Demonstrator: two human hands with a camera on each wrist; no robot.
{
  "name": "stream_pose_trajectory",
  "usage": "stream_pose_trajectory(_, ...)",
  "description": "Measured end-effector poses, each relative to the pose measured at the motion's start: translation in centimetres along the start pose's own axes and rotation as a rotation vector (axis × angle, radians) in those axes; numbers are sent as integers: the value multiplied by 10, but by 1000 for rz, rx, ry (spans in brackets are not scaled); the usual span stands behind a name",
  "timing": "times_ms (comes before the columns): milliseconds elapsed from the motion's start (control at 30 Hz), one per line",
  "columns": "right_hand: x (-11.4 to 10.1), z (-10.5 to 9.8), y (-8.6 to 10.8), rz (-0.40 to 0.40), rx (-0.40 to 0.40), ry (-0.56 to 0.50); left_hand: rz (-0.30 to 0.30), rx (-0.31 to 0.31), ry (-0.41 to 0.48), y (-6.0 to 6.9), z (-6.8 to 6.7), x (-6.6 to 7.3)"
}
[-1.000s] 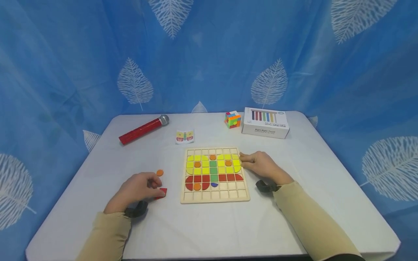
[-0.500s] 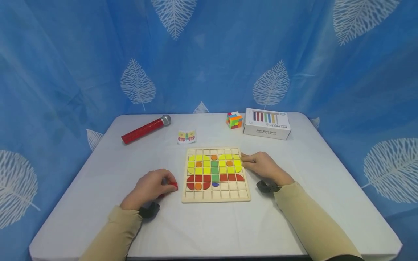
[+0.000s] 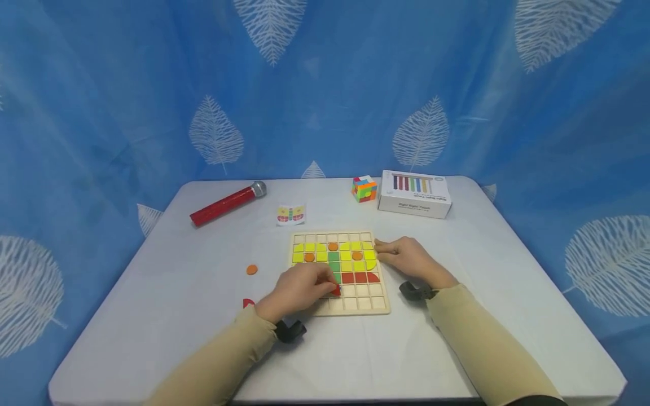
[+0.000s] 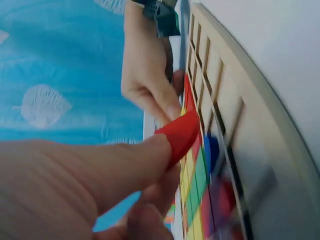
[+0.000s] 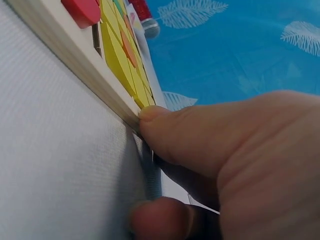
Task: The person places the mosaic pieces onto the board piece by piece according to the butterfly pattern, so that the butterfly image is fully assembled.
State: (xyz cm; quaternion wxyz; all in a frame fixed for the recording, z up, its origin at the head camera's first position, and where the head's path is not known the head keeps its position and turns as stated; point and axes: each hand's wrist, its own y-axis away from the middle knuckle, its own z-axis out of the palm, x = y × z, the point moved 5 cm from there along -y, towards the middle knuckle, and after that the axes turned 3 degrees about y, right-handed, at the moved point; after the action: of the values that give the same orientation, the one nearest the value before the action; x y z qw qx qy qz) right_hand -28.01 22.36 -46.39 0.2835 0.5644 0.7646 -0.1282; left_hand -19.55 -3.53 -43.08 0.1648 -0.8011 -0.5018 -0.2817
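My left hand [image 3: 299, 287] is over the lower middle of the wooden grid board [image 3: 363, 304]. Between thumb and fingertip it pinches a red tile with a curved edge [image 4: 182, 134], held just above the grid. Yellow, green, red and orange pieces sit in the board's squares, forming a butterfly-like pattern. A blue half-round piece [image 4: 211, 152] shows in the left wrist view. My right hand [image 3: 408, 259] holds the board's right edge, its thumb [image 5: 155, 116] against the rim beside the yellow tiles. The left hand hides part of the board's lower left in the head view.
An orange disc [image 3: 251, 269] and a red piece [image 3: 247, 303] lie on the white cloth left of the board. Behind it are a pattern card [image 3: 291, 215], a red microphone [image 3: 225, 205], a puzzle cube [image 3: 364, 189] and a white box [image 3: 414, 194].
My left hand picked the red tile up from the table at left and carried it rightward over the board. The right hand has stayed at the board's edge.
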Motion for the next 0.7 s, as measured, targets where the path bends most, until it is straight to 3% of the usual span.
stream_pose_trajectory(133,0,0,0,-9,-6,-14,24,-21,-33,-12,15,14)
stream_pose_trajectory(300,0,-2,0,-29,10,-3,43,18,-92,-20,25,21)
stream_pose_trajectory(567,-3,-2,1,-29,8,-8,58,64,-203,-13,18,18)
stream_pose_trajectory(700,-3,-2,1,-17,6,-10,43,64,-202,-9,15,13)
